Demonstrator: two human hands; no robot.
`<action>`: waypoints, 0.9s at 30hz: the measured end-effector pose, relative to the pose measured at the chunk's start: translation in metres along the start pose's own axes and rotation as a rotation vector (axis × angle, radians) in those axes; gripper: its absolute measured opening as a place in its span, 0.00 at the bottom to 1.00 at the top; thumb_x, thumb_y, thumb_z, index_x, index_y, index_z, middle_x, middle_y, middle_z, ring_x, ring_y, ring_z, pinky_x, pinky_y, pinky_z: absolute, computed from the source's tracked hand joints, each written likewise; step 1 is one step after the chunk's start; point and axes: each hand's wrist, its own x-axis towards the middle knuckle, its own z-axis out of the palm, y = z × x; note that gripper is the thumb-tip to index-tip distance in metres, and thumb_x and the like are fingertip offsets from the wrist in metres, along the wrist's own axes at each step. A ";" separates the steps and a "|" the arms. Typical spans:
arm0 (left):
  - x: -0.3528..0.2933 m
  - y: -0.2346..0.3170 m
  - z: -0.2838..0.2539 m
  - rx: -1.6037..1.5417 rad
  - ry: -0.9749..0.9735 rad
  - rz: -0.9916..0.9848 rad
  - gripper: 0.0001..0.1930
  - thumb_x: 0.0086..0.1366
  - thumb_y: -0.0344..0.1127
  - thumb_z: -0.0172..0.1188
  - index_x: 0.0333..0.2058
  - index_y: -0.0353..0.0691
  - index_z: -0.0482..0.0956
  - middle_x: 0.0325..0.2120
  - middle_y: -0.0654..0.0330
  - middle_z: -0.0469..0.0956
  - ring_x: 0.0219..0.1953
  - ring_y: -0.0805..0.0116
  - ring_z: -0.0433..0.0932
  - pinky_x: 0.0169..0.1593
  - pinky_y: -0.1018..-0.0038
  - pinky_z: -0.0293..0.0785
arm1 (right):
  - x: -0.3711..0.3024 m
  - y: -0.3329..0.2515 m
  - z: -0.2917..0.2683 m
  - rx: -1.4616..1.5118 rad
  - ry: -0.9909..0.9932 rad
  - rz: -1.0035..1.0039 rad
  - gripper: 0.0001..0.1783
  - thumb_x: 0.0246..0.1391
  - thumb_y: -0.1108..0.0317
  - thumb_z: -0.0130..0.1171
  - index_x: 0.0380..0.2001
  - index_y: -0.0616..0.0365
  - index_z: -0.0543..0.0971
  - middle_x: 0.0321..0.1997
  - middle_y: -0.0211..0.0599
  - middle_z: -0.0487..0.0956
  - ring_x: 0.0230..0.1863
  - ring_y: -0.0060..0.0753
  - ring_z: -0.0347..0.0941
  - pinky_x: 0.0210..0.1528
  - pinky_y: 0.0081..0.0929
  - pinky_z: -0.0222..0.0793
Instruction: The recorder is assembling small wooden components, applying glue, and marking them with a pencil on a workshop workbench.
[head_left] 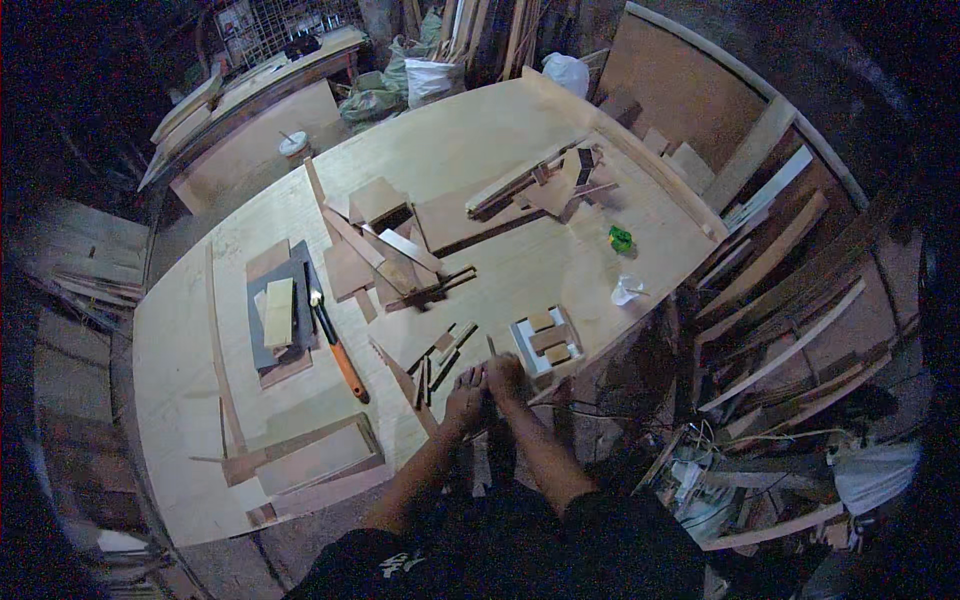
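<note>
We've got left hand (466,397) and right hand (505,378) pressed together at the workbench's (200,400) near edge, both gripping a thin dark wood strip (491,347). Strip's short, narrow, sticks up past our fingers. Similar dark offcuts (438,360) lie just left.

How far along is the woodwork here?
Done: a few cut blocks sit in the white tray. In hand: left hand and right hand meet on a small piece at the table edge. Left: loose strips and offcuts lie unsorted.
</note>
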 end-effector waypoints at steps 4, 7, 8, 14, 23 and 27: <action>-0.013 -0.019 0.009 0.069 -0.008 -0.040 0.29 0.60 0.38 0.50 0.59 0.33 0.62 0.61 0.45 0.60 0.61 0.47 0.61 0.62 0.52 0.55 | -0.027 -0.009 0.013 -0.002 0.055 -0.090 0.06 0.49 0.67 0.53 0.23 0.57 0.76 0.24 0.45 0.74 0.26 0.45 0.72 0.31 0.40 0.67; -0.008 -0.019 0.006 0.087 -0.076 -0.076 0.31 0.59 0.40 0.52 0.60 0.32 0.60 0.62 0.45 0.59 0.62 0.48 0.59 0.62 0.52 0.55 | -0.049 0.004 0.011 -0.035 0.140 -0.153 0.09 0.50 0.66 0.53 0.21 0.57 0.74 0.21 0.43 0.71 0.25 0.45 0.71 0.31 0.38 0.67; -0.012 -0.019 0.003 0.085 -0.111 -0.094 0.31 0.59 0.39 0.51 0.60 0.33 0.60 0.62 0.45 0.59 0.62 0.47 0.60 0.63 0.52 0.55 | -0.066 0.001 0.010 -0.033 0.130 -0.160 0.09 0.50 0.66 0.53 0.21 0.57 0.74 0.21 0.43 0.71 0.25 0.45 0.71 0.31 0.38 0.67; -0.012 -0.010 -0.010 0.089 -0.172 -0.106 0.31 0.60 0.39 0.51 0.61 0.34 0.58 0.62 0.45 0.58 0.62 0.48 0.60 0.63 0.52 0.55 | -0.038 -0.009 0.015 0.191 0.191 0.124 0.13 0.53 0.62 0.53 0.23 0.60 0.76 0.21 0.46 0.71 0.27 0.50 0.72 0.30 0.43 0.68; 0.000 -0.001 -0.011 0.044 -0.142 -0.092 0.25 0.61 0.35 0.49 0.58 0.37 0.63 0.62 0.48 0.58 0.63 0.48 0.57 0.63 0.54 0.54 | -0.060 0.058 0.082 -0.018 0.052 0.083 0.17 0.57 0.59 0.48 0.25 0.62 0.77 0.28 0.50 0.76 0.34 0.50 0.75 0.38 0.42 0.71; -0.024 -0.022 -0.009 0.025 -0.072 -0.147 0.26 0.61 0.37 0.49 0.58 0.37 0.62 0.62 0.48 0.58 0.63 0.49 0.58 0.63 0.55 0.55 | -0.105 0.032 0.070 -0.074 0.176 -0.091 0.13 0.55 0.63 0.50 0.22 0.59 0.76 0.25 0.48 0.75 0.34 0.47 0.74 0.38 0.39 0.70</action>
